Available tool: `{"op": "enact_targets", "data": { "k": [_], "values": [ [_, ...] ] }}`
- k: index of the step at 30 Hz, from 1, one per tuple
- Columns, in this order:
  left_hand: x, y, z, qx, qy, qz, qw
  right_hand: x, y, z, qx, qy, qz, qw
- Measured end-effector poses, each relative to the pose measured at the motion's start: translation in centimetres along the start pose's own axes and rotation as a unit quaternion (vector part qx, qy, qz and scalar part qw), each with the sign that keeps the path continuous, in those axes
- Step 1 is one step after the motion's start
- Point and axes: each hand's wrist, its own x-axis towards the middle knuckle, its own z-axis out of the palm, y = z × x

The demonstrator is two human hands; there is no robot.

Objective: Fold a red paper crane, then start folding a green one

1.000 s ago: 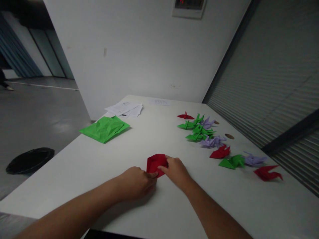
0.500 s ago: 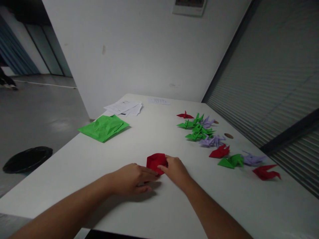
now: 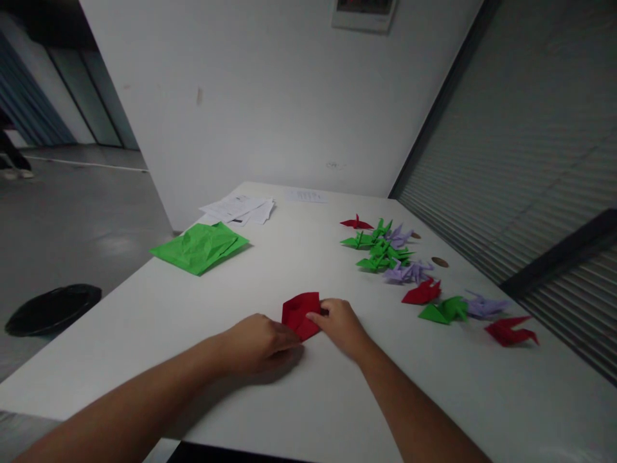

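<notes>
A folded piece of red origami paper point(image 3: 297, 313) lies on the white table in front of me, partly covered by my fingers. My right hand point(image 3: 341, 325) pinches its right edge between thumb and fingers, the thumb on top. At its lower left corner, my left hand point(image 3: 264, 342) has its fingers bunched together on the paper. The left thumb is tucked under and hard to see.
Folded paper cranes in green point(image 3: 380, 251), red point(image 3: 511, 330) and purple point(image 3: 486, 305) line the table's right side. Crumpled green paper sheets point(image 3: 200, 247) lie left, with printed papers point(image 3: 238, 209) behind. A black-lined bin point(image 3: 53, 310) stands on the floor at left.
The left thumb, which was apart from the fingers, has drawn in toward them. My right thumb has shifted slightly up on the red paper, and more of its face shows.
</notes>
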Motion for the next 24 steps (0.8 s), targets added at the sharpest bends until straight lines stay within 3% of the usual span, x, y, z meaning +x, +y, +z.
{"op": "enact_targets", "data": {
  "k": [2,5,7,15,24],
  "values": [
    [0.4,0.0,-0.1,0.006,0.069,-0.007,0.998,-0.1,-0.4,0.1,-0.023,0.001,-0.017,1.000],
    [1.2,-0.5,0.0,-0.003,0.231,-0.067,0.971,-0.4,-1.2,0.4,-0.071,-0.007,-0.041,0.997],
    [1.8,-0.9,0.0,-0.019,0.283,-0.095,0.954,-0.5,-1.8,0.6,-0.105,-0.018,-0.050,0.993],
    [3.5,-1.9,0.2,-0.099,0.214,-0.112,0.965,-0.5,-2.7,1.5,-0.146,-0.041,-0.079,0.985],
    [3.8,-2.8,0.7,-0.235,0.236,-0.150,0.931,-0.3,-2.2,2.2,-0.090,-0.019,-0.086,0.992]
  ]
}}
